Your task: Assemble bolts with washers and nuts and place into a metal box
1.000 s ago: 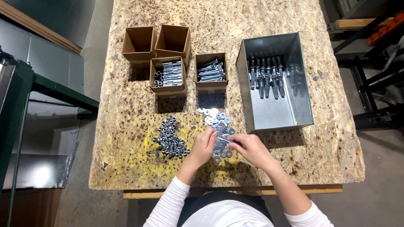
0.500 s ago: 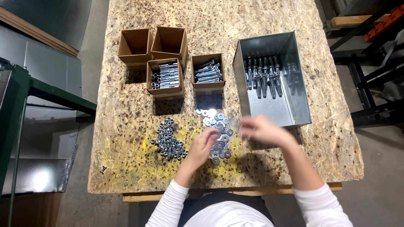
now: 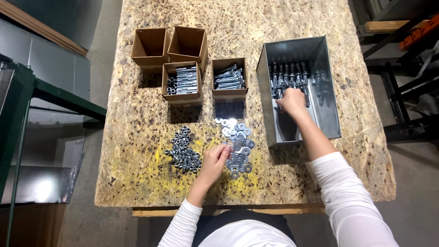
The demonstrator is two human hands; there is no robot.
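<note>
My left hand (image 3: 215, 161) rests on the board with its fingertips at the left edge of a pile of flat silver washers (image 3: 238, 142). To its left lies a heap of dark nuts (image 3: 184, 151). My right hand (image 3: 291, 101) reaches down into a grey metal bin (image 3: 329, 110), fingers closed among a row of assembled bolts (image 3: 292, 75) lying along the bin's far end. Whether it grips one of them is hidden by the back of the hand.
Four small cardboard boxes stand at the back: two hold nothing (image 3: 150, 45) (image 3: 188, 43), one holds sleeves and nuts (image 3: 182, 80), one holds long bolts (image 3: 229, 77). The work surface is a chipboard table (image 3: 137, 119). A green metal stand (image 3: 18, 96) is left, a rack (image 3: 402, 91) right.
My right hand left the washer pile and moved up and right into the metal bin. My left hand stayed at the washers.
</note>
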